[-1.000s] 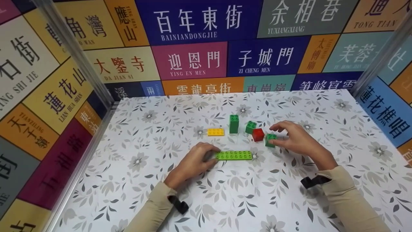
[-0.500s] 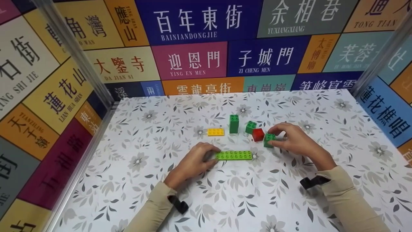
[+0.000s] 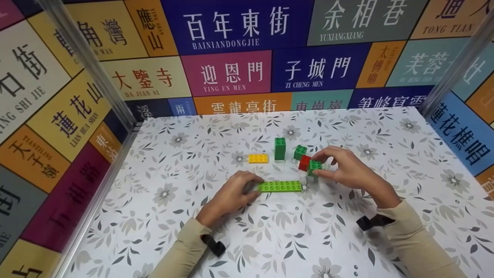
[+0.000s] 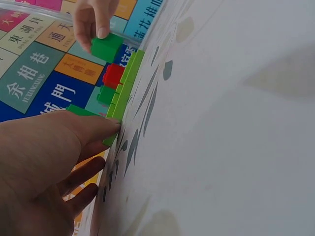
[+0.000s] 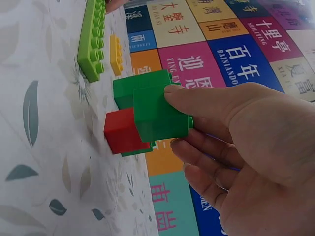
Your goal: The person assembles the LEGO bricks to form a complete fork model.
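My left hand (image 3: 239, 191) pinches the left end of a long lime-green building brick (image 3: 279, 186) lying flat on the table, studs up; its thumb shows at that end in the left wrist view. Between thumb and fingers my right hand (image 3: 347, 166) pinches a small green brick (image 5: 160, 115), held above the table surface in the right wrist view. Just behind that brick, partly covered by it, is a red brick (image 3: 304, 162). Another small green brick (image 3: 300, 151) stands behind the red one.
A tall green block (image 3: 280, 149) stands upright behind the lime-green brick. Left of it lies a flat yellow brick (image 3: 257, 158). The tabletop (image 3: 270, 239) has a flower-and-leaf pattern, and sign-printed panels (image 3: 227, 73) wall its back and sides.
My right hand has closed on the small green brick and moved it left, so that it now overlaps the red brick in the head view. The left hand stays in place.
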Demonstrator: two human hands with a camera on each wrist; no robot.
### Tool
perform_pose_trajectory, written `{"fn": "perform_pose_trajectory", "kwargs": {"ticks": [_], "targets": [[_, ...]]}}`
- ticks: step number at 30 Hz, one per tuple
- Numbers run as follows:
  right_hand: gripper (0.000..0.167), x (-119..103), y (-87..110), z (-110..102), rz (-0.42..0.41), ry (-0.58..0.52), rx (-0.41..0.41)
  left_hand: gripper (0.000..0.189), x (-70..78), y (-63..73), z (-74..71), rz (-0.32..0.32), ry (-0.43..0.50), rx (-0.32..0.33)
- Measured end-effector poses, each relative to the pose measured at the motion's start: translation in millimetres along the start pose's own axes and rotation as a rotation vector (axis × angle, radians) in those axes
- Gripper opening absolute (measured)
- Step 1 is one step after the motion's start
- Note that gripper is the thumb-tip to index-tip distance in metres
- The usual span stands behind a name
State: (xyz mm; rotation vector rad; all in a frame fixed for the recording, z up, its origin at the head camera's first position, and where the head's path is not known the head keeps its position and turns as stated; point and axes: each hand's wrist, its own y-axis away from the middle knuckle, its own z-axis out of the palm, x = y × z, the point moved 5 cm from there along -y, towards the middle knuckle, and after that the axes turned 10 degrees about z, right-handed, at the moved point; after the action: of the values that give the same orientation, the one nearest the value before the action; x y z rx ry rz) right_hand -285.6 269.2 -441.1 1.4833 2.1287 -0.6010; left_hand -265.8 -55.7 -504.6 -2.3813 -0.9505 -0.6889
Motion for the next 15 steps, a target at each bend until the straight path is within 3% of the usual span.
{"fn": "perform_pose_trajectory", "kwargs": {"ticks": [15], "targets": [[0.035,-16.2,2.9,15.3,-0.103,-0.037,0.017,0.036,-2.3,-0.7,1.3,-0.018,0.006,-0.006]]}}
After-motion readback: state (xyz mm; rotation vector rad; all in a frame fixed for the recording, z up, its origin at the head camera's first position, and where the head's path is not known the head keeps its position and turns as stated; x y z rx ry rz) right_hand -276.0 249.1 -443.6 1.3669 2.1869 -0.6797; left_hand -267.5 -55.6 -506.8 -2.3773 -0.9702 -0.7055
